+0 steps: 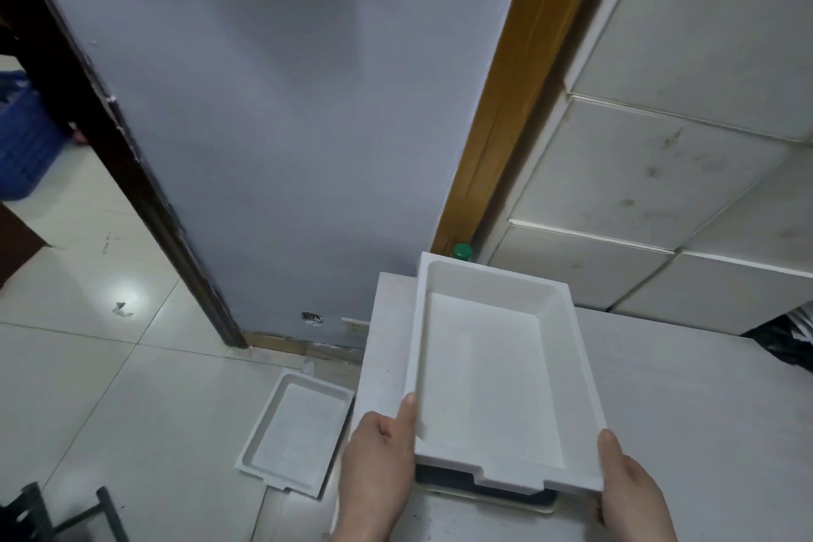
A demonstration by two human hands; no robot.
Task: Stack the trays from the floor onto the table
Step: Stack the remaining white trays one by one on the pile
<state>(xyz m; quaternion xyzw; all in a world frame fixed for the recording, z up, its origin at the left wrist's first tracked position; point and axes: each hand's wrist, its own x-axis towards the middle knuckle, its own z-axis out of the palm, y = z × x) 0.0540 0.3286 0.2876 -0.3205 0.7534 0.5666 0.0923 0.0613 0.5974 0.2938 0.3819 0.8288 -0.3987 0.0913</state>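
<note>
I hold a white rectangular tray point(492, 370) over the white table point(686, 418), a little above its surface. My left hand point(378, 466) grips the tray's near left corner, thumb on the rim. My right hand point(629, 493) grips the near right corner. Under the tray's near end a dark-lined tray point(484, 493) shows partly on the table. One more white tray point(294, 431) lies flat on the tiled floor, left of the table.
A green bottle cap point(462, 251) peeks up behind the table's far corner. A black bag point(787, 343) sits at the table's right edge. A blue crate point(24, 136) stands beyond the doorway at left, and a black metal frame point(66, 515) is at bottom left.
</note>
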